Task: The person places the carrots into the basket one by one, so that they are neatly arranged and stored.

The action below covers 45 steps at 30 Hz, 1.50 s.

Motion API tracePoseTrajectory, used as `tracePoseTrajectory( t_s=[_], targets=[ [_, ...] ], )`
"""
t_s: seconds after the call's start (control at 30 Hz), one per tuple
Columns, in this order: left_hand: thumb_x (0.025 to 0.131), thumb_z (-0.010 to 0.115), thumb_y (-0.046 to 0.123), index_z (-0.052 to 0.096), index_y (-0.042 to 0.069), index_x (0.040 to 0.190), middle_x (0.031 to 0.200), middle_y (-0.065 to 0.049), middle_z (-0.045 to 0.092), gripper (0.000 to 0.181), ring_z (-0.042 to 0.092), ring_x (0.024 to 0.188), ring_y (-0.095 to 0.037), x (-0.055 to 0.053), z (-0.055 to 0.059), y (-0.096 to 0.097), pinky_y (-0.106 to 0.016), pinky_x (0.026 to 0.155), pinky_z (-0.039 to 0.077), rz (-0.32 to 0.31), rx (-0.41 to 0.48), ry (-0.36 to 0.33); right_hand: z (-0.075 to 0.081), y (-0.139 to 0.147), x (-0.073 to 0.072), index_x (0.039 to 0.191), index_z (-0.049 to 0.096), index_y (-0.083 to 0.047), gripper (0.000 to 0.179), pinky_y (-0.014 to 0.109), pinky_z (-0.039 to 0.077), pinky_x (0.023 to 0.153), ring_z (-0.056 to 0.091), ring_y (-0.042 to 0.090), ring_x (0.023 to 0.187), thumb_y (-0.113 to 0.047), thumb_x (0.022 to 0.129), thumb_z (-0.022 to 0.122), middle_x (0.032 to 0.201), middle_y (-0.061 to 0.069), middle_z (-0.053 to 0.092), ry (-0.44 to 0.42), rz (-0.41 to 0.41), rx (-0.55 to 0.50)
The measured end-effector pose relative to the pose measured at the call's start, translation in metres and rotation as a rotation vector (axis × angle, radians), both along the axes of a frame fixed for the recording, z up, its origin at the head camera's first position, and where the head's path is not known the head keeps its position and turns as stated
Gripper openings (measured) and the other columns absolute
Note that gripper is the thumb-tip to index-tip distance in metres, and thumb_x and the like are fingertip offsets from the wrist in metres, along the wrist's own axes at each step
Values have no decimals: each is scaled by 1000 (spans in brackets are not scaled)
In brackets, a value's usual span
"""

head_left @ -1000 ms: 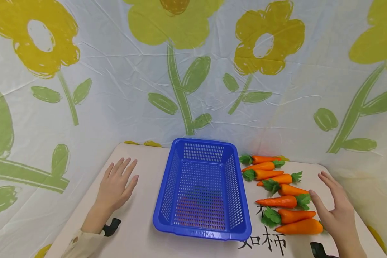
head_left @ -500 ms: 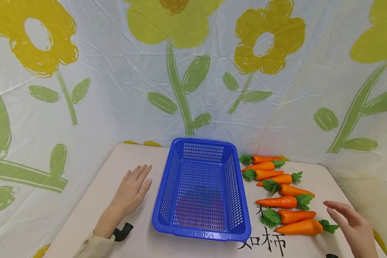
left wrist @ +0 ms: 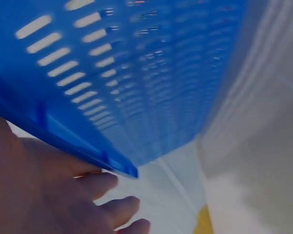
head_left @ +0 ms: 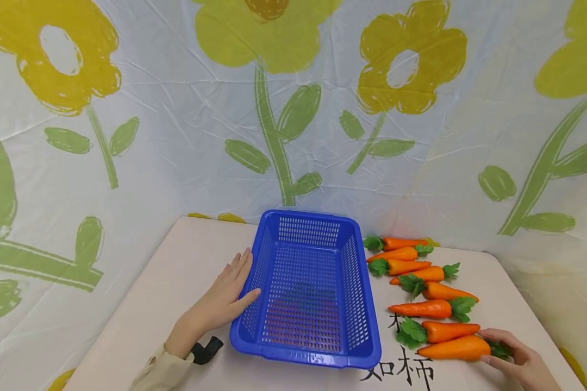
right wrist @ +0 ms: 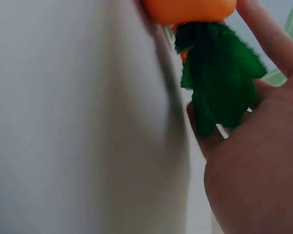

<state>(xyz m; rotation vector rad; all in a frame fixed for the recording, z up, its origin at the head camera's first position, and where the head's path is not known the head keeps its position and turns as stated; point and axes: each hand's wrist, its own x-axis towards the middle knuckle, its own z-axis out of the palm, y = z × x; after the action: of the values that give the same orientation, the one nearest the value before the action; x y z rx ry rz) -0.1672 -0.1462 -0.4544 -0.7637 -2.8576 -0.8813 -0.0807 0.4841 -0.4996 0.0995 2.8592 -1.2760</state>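
A blue plastic basket [head_left: 305, 355] with slotted walls stands mid-table. My left hand [head_left: 220, 301] rests along its left rim, fingers straight and thumb reaching over the edge. In the left wrist view, fingertips [left wrist: 122, 207] extend below the basket's rim [left wrist: 63, 146]. To the right of the basket lie several orange carrots with green tops. My right hand [head_left: 523, 364] holds the nearest carrot [head_left: 457, 348] at its leafy end, thumb on the near side and fingers on the far side. The right wrist view shows its green leaves [right wrist: 219, 73] in front of the palm.
Another carrot [head_left: 450, 332] lies right beside the held one, and more [head_left: 423, 308] run in a column toward the back. The pale table [head_left: 200, 244] has black printed characters [head_left: 406, 372]. A flower-patterned cloth [head_left: 186, 136] hangs behind and at both sides.
My left hand has moved right from beside the basket onto its left rim. My right hand has gone down and toward the viewer, reaching the nearest carrot's leafy end. Basket and carrots have stayed put.
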Motion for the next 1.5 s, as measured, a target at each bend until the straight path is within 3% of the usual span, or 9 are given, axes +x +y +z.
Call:
tracePoseTrajectory(
  t_s=[0.07, 0.23, 0.53, 0.93, 1.13, 1.3, 1.5],
  targets=[
    [102, 48, 36, 8, -5, 156, 165, -17, 2, 79, -2, 150, -36, 0, 4, 3, -58, 118, 10, -18, -18, -6, -3, 1, 1, 126, 57, 9, 49, 4, 40, 75, 48, -17, 95, -14, 87, 75, 107, -32, 55, -27, 4, 2],
    [97, 50, 20, 5, -10, 154, 164, -22, -4, 79, -7, 150, -37, -2, 9, 13, -58, 118, 9, -41, -62, -11, -10, 2, 3, 127, 57, 8, 47, 3, 34, 75, 47, -16, 98, -6, 86, 74, 111, -33, 54, 5, 56, -11],
    [90, 51, 12, 6, -13, 153, 162, -27, -3, 81, -6, 150, -37, -1, 10, 21, -57, 118, 11, -4, -147, 46, -15, -2, 6, 131, 55, 5, 51, 6, 25, 77, 41, -20, 100, -12, 87, 75, 113, -38, 50, 2, 46, -30],
    [90, 50, 11, 4, -12, 153, 162, -26, -6, 81, -4, 150, -37, -1, 10, 22, -55, 119, 9, 11, -194, 48, -14, -1, 5, 128, 58, 5, 54, 9, 34, 74, 48, -15, 96, -16, 84, 78, 109, -34, 55, -57, 4, 3],
    [91, 49, 12, 4, -12, 153, 162, -26, -6, 81, -3, 150, -39, -2, 8, 22, -55, 119, 10, 10, -196, 54, -13, -2, 5, 124, 59, 6, 52, 9, 32, 74, 47, -15, 95, -17, 82, 80, 107, -32, 57, -67, -3, 5],
    [91, 49, 11, 4, -12, 153, 162, -26, -6, 81, -7, 150, -35, -2, 9, 22, -55, 119, 10, 7, -187, 46, -8, 2, 3, 126, 58, 6, 57, 10, 33, 72, 47, -14, 94, -23, 82, 80, 105, -32, 57, -130, -26, 23],
    [90, 48, 8, 3, -11, 153, 163, -25, -5, 80, -5, 150, -35, -3, 9, 21, -56, 119, 11, -5, -136, 31, -2, 3, 3, 123, 59, 8, 54, 6, 34, 73, 49, -13, 93, -17, 80, 82, 104, -30, 60, -62, -12, 47]
  ],
)
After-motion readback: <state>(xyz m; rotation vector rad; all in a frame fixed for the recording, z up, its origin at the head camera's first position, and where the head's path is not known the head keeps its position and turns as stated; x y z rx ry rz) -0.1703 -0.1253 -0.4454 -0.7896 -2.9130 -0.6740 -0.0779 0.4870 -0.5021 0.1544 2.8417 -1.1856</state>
